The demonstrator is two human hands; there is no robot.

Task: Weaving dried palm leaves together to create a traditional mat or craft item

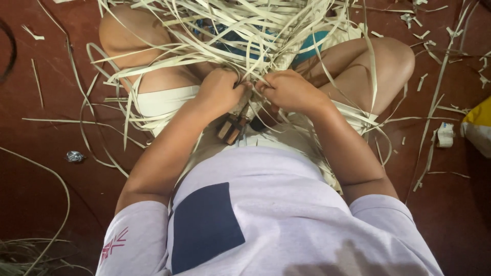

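I sit cross-legged on a dark red floor with a tangle of pale flat weaving strips (240, 30) spread over my lap and knees. My left hand (221, 91) is closed on a tool with brown wooden handles (232, 128) that hangs down from the fist, its working end hidden among the strips. My right hand (289, 90) is closed on a bunch of strips right beside the left hand, knuckles almost touching. A teal piece (312, 41) shows under the strips near my right knee.
Loose strips and short offcuts (427, 33) litter the floor all round. A crumpled silver wrapper (74, 156) lies at the left, a small white roll (446, 134) and a yellow-and-white bag (481, 125) at the right edge.
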